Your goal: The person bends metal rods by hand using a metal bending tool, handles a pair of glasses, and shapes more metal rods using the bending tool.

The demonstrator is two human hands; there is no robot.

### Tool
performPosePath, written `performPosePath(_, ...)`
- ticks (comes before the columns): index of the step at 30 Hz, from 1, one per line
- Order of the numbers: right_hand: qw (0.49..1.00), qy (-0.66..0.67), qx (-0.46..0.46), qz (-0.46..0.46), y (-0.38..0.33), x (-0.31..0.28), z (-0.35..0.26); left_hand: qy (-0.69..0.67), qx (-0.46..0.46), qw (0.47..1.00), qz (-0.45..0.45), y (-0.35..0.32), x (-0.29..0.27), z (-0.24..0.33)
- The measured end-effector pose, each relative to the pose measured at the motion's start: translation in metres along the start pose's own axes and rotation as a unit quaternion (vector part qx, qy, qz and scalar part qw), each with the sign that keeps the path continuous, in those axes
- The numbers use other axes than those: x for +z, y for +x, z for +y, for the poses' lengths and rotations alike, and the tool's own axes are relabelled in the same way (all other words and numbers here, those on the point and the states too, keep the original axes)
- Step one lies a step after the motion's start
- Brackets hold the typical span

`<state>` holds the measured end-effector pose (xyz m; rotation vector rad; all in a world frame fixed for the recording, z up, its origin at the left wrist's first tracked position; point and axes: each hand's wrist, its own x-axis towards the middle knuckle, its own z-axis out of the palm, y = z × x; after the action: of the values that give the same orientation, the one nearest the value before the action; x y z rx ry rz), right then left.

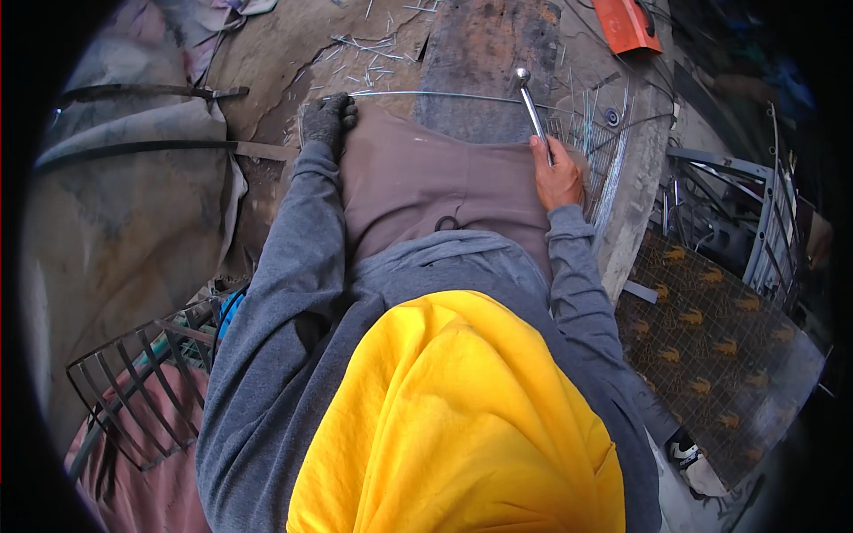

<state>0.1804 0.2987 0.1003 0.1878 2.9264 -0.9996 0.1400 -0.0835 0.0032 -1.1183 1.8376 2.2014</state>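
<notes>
My left hand (330, 123), in a dark grey work glove, is closed by my left knee around one end of a thin, straight metal wire (435, 92). From there the wire runs right, over a dark, worn board (484, 53). My bare right hand (560, 176) is wrapped around a shiny steel rod (533, 111) with a rounded, ball-like head. The rod tilts up and away from me, and its head is near the wire, but I cannot tell whether they touch. Brown trousers (409, 178) cover my legs between the hands.
Short cut wire pieces (369, 49) litter the ground at far left. A bundle of long thin wires (609, 160) lies right of my hand. Beyond are an orange metal piece (626, 25), a grey metal frame (764, 213) and a patterned board (711, 346). A barred metal rack (142, 391) stands near left.
</notes>
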Motion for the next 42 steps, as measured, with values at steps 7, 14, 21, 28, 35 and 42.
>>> performPosePath(7,1.0,0.016,0.004,-0.024,-0.003,0.004,-0.003,0.001,-0.004,1.0,0.006,0.016,-0.007,-0.011)
performPosePath(14,0.998,0.059,-0.015,0.001,0.0,0.001,-0.021,-0.024,-0.008,1.0,0.001,0.02,-0.008,-0.014)
performPosePath(21,0.995,0.01,0.031,-0.09,0.009,0.014,-0.013,-0.028,-0.018,0.999,0.038,0.008,0.0,-0.006)
performPosePath(28,0.999,0.027,0.004,-0.038,0.004,0.015,-0.01,-0.019,-0.001,1.0,0.011,0.012,-0.005,-0.008)
performPosePath(35,0.996,0.034,0.045,-0.073,0.001,0.008,-0.018,-0.022,0.005,1.0,0.021,0.012,-0.007,-0.012)
performPosePath(42,0.998,0.049,0.027,0.011,0.001,-0.009,-0.013,-0.038,0.016,0.999,-0.005,0.019,-0.017,-0.019)
